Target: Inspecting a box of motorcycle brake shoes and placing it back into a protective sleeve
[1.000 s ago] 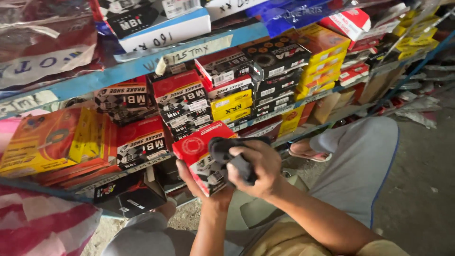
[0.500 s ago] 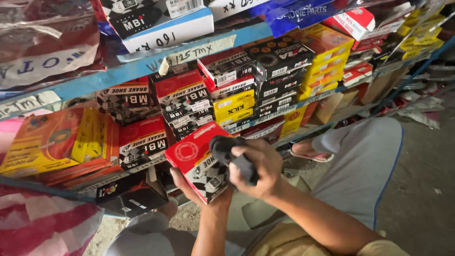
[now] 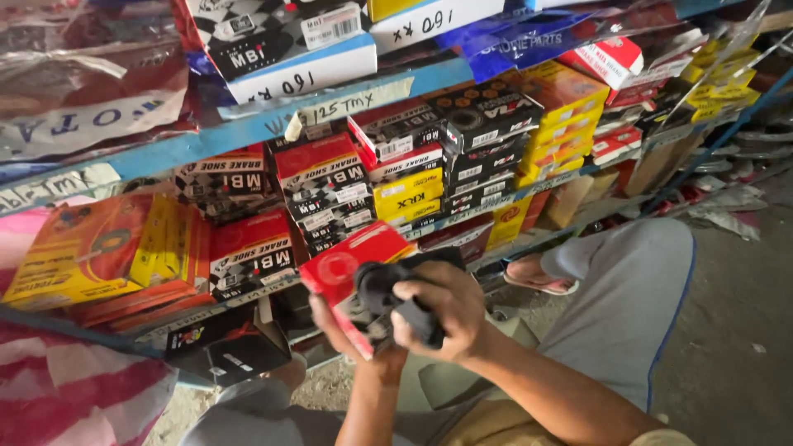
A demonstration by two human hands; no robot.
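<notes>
- Lower centre of frame: left hand (image 3: 351, 334) under a red box (image 3: 351, 268), fingers curled round its underside, gripping it.
- Right hand (image 3: 442, 306) closed round a black part (image 3: 388, 289) at the box's open end.
- Just behind, centre frame: shelf (image 3: 248, 132) stacked with red, black and yellow boxes (image 3: 405, 177).

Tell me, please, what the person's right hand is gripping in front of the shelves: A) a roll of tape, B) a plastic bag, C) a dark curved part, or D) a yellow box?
C: the right hand closes over a dark curved part, held against the red box that the left hand supports from below.
</notes>
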